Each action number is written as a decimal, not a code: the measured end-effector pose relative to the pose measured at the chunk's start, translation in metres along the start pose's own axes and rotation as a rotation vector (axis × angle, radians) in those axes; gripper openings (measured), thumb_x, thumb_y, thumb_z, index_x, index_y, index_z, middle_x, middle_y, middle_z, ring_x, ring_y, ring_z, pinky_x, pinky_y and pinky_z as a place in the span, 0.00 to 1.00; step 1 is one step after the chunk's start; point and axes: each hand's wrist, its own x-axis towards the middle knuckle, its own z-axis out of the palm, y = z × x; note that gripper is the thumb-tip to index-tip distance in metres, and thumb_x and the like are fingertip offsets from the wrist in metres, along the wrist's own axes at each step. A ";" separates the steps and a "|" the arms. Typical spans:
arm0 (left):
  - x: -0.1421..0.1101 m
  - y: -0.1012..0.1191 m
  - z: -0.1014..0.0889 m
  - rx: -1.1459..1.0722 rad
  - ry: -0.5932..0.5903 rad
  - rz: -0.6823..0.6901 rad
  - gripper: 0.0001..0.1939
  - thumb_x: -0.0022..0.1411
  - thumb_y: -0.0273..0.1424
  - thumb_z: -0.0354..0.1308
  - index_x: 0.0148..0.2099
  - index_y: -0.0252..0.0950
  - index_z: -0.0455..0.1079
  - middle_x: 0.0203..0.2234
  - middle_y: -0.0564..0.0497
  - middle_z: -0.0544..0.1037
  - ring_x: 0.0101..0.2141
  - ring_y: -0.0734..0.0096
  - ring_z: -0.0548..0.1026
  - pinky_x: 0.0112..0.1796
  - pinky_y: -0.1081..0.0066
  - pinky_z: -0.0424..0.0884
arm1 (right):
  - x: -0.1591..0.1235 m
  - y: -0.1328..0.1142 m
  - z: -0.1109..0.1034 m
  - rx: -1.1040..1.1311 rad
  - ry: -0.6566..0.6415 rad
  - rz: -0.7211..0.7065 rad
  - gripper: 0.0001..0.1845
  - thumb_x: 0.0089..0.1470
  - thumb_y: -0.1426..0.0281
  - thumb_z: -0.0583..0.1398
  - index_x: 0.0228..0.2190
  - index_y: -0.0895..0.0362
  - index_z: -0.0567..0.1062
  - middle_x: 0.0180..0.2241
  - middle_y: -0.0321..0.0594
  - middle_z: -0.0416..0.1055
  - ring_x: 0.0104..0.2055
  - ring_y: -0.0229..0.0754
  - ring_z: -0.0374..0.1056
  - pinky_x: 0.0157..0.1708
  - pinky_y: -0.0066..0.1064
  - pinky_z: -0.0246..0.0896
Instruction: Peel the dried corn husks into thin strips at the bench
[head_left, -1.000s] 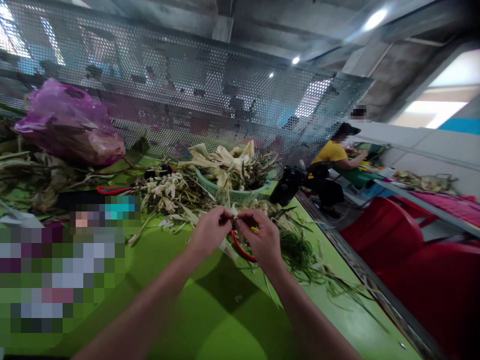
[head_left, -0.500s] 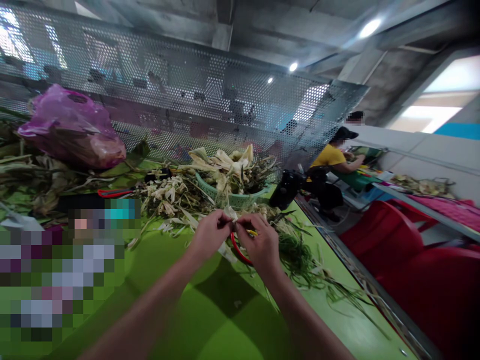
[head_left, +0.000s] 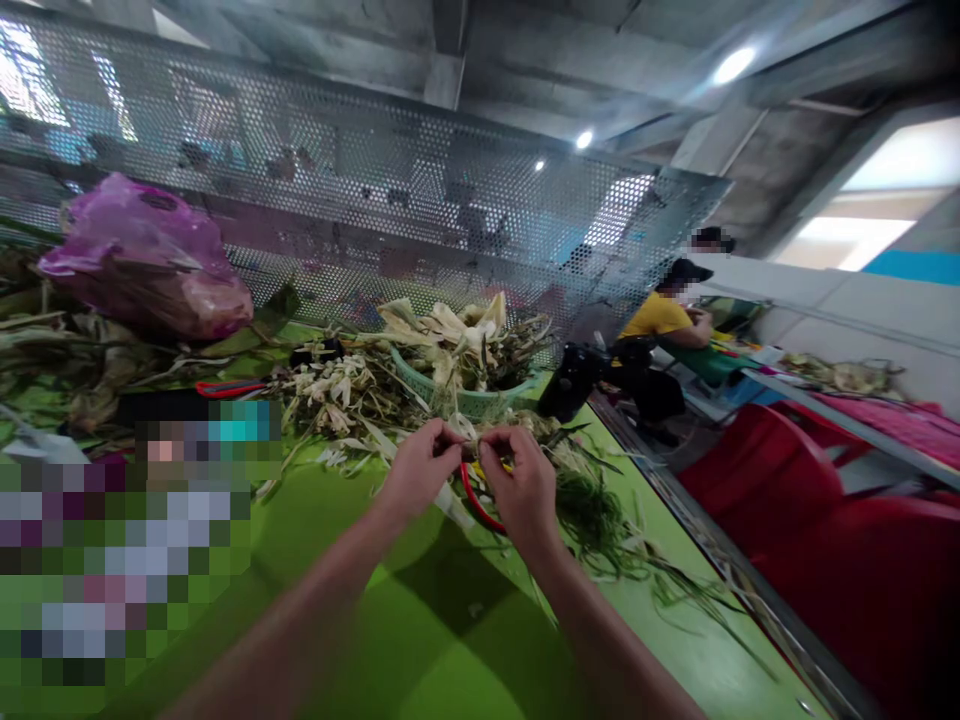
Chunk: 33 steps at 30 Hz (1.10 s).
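Note:
My left hand (head_left: 420, 468) and my right hand (head_left: 517, 485) meet over the green table (head_left: 420, 640), both pinched on a small pale flower stem (head_left: 466, 438) held between their fingertips. A red-handled scissors (head_left: 474, 500) hangs from my right hand, its loop showing below the fingers. Just beyond my hands lies a heap of dried lily flowers (head_left: 337, 390) and a green basket (head_left: 465, 395) filled with pale husks.
Green stem trimmings (head_left: 600, 510) are strewn to the right. A purple plastic bag (head_left: 142, 260) sits at far left on dry leaves. A perforated metal screen (head_left: 360, 200) backs the table. A person in yellow (head_left: 660, 320) works at another bench; red chairs (head_left: 825, 500) stand at right.
My hands stay together on the stem with only slight finger shifts; the view has drifted a little.

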 end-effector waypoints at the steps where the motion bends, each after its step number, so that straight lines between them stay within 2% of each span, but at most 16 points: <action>1: 0.001 -0.001 0.000 -0.072 -0.009 -0.015 0.02 0.52 0.28 0.55 0.30 0.35 0.65 0.25 0.54 0.71 0.28 0.74 0.69 0.33 0.73 0.65 | 0.000 -0.001 0.000 -0.002 0.009 -0.007 0.01 0.53 0.73 0.57 0.30 0.55 0.69 0.29 0.37 0.68 0.32 0.40 0.65 0.34 0.30 0.60; 5: 0.001 0.005 -0.003 -0.288 -0.080 -0.124 0.02 0.50 0.26 0.55 0.30 0.34 0.64 0.26 0.53 0.72 0.31 0.72 0.72 0.37 0.70 0.67 | 0.002 -0.003 -0.003 -0.022 0.006 -0.062 0.02 0.54 0.73 0.56 0.30 0.55 0.68 0.29 0.37 0.67 0.33 0.41 0.64 0.35 0.31 0.59; 9: -0.001 0.017 -0.010 -0.230 -0.129 -0.207 0.05 0.51 0.26 0.53 0.34 0.33 0.65 0.29 0.52 0.71 0.32 0.73 0.72 0.40 0.69 0.66 | 0.002 -0.005 -0.006 -0.047 -0.030 -0.119 0.04 0.56 0.74 0.55 0.30 0.55 0.68 0.31 0.38 0.67 0.35 0.42 0.64 0.37 0.32 0.59; 11: -0.002 0.019 -0.012 -0.178 -0.183 -0.185 0.06 0.54 0.29 0.53 0.36 0.33 0.66 0.31 0.51 0.71 0.33 0.72 0.71 0.40 0.70 0.65 | 0.002 -0.006 -0.008 -0.057 -0.063 -0.166 0.04 0.56 0.74 0.54 0.31 0.55 0.68 0.32 0.39 0.68 0.37 0.42 0.64 0.38 0.32 0.59; 14: -0.001 0.016 -0.013 -0.092 -0.305 -0.081 0.09 0.58 0.35 0.54 0.34 0.33 0.66 0.28 0.52 0.70 0.32 0.73 0.68 0.36 0.71 0.64 | 0.002 -0.008 -0.009 -0.051 -0.127 -0.238 0.05 0.57 0.74 0.54 0.32 0.54 0.69 0.33 0.41 0.69 0.38 0.42 0.65 0.39 0.33 0.60; 17: 0.001 0.009 -0.011 -0.078 -0.364 -0.009 0.12 0.58 0.39 0.54 0.32 0.33 0.66 0.25 0.53 0.68 0.28 0.74 0.65 0.33 0.72 0.63 | 0.002 -0.008 -0.011 0.012 -0.150 -0.234 0.07 0.57 0.74 0.55 0.33 0.53 0.71 0.35 0.40 0.70 0.39 0.42 0.66 0.41 0.33 0.61; 20: 0.003 0.007 -0.010 -0.061 -0.341 0.008 0.13 0.60 0.39 0.53 0.32 0.33 0.65 0.23 0.53 0.68 0.26 0.74 0.66 0.31 0.72 0.63 | 0.003 -0.006 -0.013 0.159 -0.122 -0.113 0.08 0.56 0.72 0.57 0.38 0.52 0.72 0.38 0.40 0.71 0.40 0.42 0.67 0.43 0.34 0.61; 24: 0.003 0.011 -0.010 -0.036 -0.298 -0.009 0.11 0.61 0.36 0.51 0.31 0.34 0.64 0.22 0.53 0.69 0.25 0.74 0.67 0.31 0.72 0.63 | 0.007 0.001 -0.015 0.412 -0.042 0.184 0.12 0.53 0.67 0.60 0.41 0.52 0.72 0.39 0.40 0.70 0.36 0.41 0.66 0.39 0.33 0.62; 26: 0.002 0.012 -0.010 -0.037 -0.290 -0.022 0.10 0.60 0.35 0.51 0.31 0.34 0.64 0.22 0.53 0.69 0.25 0.74 0.67 0.31 0.72 0.63 | 0.009 0.004 -0.015 0.540 -0.074 0.336 0.11 0.51 0.64 0.62 0.38 0.53 0.73 0.35 0.38 0.72 0.34 0.41 0.66 0.35 0.31 0.62; 29: 0.002 0.012 -0.008 -0.029 -0.287 -0.033 0.09 0.60 0.35 0.52 0.32 0.34 0.66 0.23 0.54 0.69 0.26 0.74 0.66 0.31 0.73 0.62 | 0.010 0.006 -0.014 0.723 -0.199 0.528 0.13 0.48 0.61 0.63 0.35 0.54 0.76 0.30 0.38 0.73 0.32 0.41 0.67 0.33 0.31 0.62; 31: 0.003 0.010 -0.008 -0.041 -0.300 -0.037 0.10 0.59 0.36 0.53 0.33 0.33 0.67 0.23 0.54 0.68 0.26 0.74 0.65 0.30 0.73 0.62 | 0.010 0.006 -0.012 0.815 -0.251 0.606 0.15 0.45 0.61 0.65 0.35 0.55 0.77 0.29 0.37 0.73 0.30 0.41 0.67 0.32 0.31 0.62; 33: 0.003 0.009 -0.007 -0.063 -0.323 -0.048 0.11 0.59 0.37 0.54 0.34 0.33 0.67 0.23 0.54 0.67 0.26 0.75 0.64 0.29 0.73 0.61 | 0.010 0.005 -0.011 0.855 -0.243 0.651 0.14 0.43 0.61 0.67 0.32 0.55 0.77 0.26 0.36 0.72 0.27 0.39 0.65 0.29 0.30 0.61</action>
